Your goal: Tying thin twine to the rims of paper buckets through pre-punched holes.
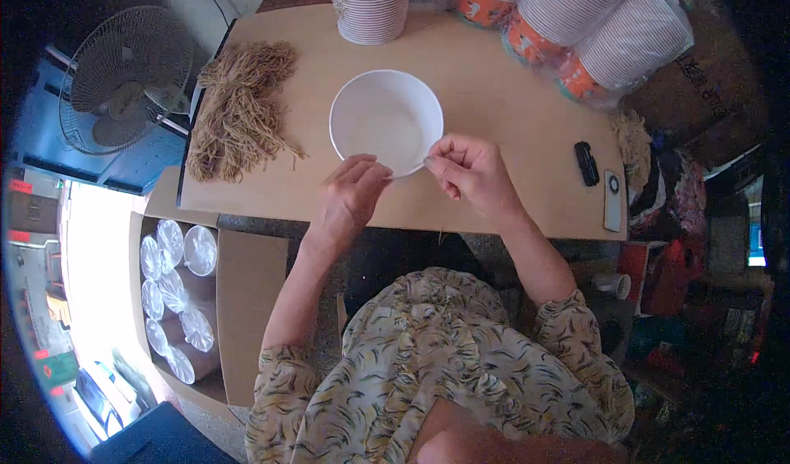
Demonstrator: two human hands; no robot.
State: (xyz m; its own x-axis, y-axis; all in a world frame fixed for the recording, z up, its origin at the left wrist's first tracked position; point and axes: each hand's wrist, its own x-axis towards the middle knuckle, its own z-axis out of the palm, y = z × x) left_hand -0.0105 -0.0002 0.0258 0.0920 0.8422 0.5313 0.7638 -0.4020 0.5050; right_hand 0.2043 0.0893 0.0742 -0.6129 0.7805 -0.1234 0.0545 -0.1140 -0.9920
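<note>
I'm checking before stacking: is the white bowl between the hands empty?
Empty: the white bowl shows its open mouth, inner walls and bottom looking bare.

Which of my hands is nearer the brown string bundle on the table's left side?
Left. Your left hand is at the near rim of the bowl, right of the string bundle; your right hand is farther right, at the rim's near right side.

Dark printed characters mark the brown cardboard (704, 94) beside the plastic-wrapped stacks (634, 40) on the right, too dim and slanted to read; the stacks' orange bands (535, 43) carry pale figures, with no wording legible. Far left, small red patches (20, 187) and a green panel (59, 369) may be signs; they are too blurred to read
</note>
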